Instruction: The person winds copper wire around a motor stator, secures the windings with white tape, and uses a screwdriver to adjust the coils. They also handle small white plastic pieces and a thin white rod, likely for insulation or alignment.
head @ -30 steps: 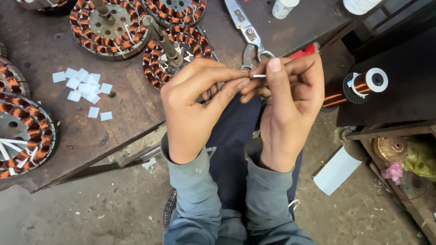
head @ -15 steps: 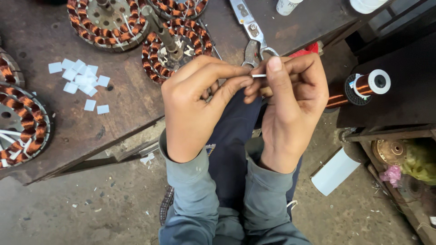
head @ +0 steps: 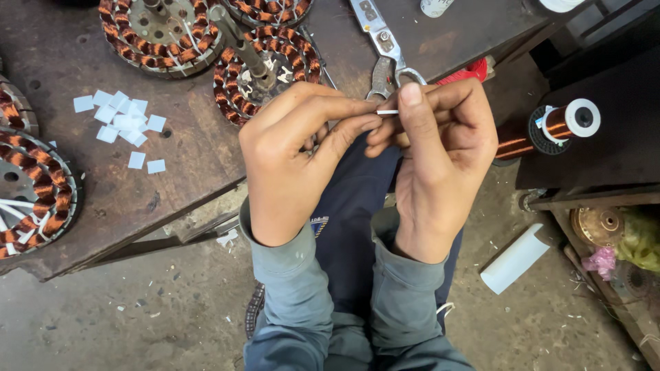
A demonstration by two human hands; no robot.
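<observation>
A dark, stained workbench carries copper-wound stators, a scatter of small white paper squares and a pair of metal pliers. To the right, a spool of copper wire lies on a black surface. In front of the bench, the left hand and right hand meet fingertip to fingertip, both pinching a thin white sleeve, short, straight and level between them.
</observation>
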